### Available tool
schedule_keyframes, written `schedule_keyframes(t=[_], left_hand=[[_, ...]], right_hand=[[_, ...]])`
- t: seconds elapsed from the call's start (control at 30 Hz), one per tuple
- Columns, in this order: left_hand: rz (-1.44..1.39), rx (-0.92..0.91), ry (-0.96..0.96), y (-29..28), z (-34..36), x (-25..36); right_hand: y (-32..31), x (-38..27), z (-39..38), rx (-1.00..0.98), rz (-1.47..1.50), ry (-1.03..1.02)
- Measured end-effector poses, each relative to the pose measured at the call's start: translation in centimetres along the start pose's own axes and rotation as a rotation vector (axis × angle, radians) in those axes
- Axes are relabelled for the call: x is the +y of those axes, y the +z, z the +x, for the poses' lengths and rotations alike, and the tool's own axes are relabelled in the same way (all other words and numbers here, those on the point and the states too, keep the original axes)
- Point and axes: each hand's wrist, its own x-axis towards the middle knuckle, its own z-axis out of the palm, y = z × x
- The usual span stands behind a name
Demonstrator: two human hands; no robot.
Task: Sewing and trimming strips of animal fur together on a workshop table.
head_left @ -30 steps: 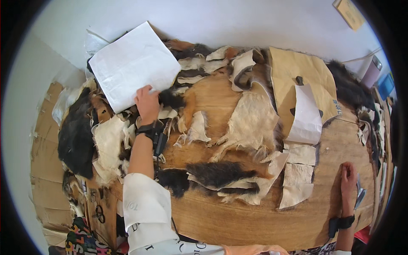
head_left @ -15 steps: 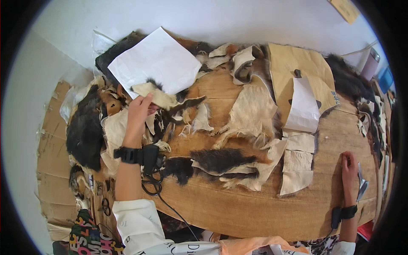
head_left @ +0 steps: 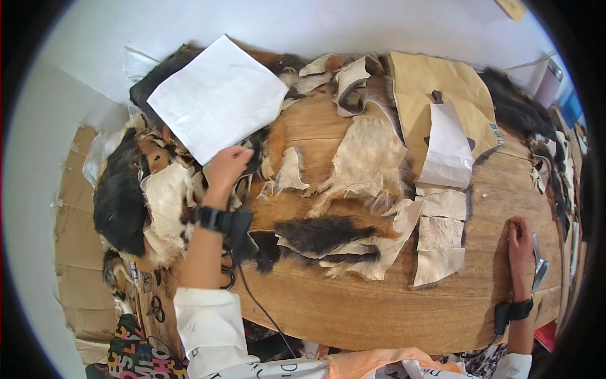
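Observation:
My left hand (head_left: 230, 167) is over the pile of fur scraps on the left, its fingers curled closed beside a dark fur scrap (head_left: 257, 146). Whatever its fingertips grip is hidden. A pale hide piece (head_left: 166, 192) lies left of the wrist, and a small cream scrap (head_left: 291, 169) sits to its right. At the right side of the table my right hand (head_left: 520, 237) rests with fingers curled and nothing visible in them. Next to that hand lies a pair of scissors (head_left: 539, 268).
A large white sheet (head_left: 218, 95) covers furs at the back left. Brown paper (head_left: 410, 95) with a white paper strip (head_left: 445, 148) stands back right. Cut hide panels (head_left: 440, 234), a large pale hide (head_left: 366, 151) and a dark fur piece (head_left: 328, 235) lie mid-table. A cable (head_left: 259, 303) crosses the front edge.
My left hand has moved right and down, from the white sheet's lower edge to the scrap pile. The pale, dark-tipped fur scrap it held is no longer visible. My right hand stays by the scissors.

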Motion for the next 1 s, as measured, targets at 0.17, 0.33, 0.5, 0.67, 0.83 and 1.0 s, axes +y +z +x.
schedule_keyframes(t=[0.17,0.33,0.5,0.67,0.83,1.0], left_hand=[[0.449,-0.121,-0.09,6.4,3.1,3.1],[-0.087,-0.056,0.124,6.1,2.3,3.3],[-1.011,-0.213,-0.028,2.5,-2.1,5.4],[-1.371,-0.408,-0.017,2.6,-10.0,9.7],[-1.518,-0.605,-0.094,6.9,-16.5,14.2],[-1.595,-0.868,0.005,9.9,-20.5,18.8]], right_hand=[[0.1,-0.5,-0.1,0.019,-0.023,-0.014],[-0.3,-0.8,0.1,-0.024,-0.058,0.044],[-0.1,-0.7,0.0,0.011,-0.047,0.028],[-0.1,-0.8,0.4,0.022,-0.076,-0.019],[-1.4,-6.0,-0.2,-0.201,0.203,0.131],[-0.3,-14.3,-1.2,-0.614,0.692,-0.222]])
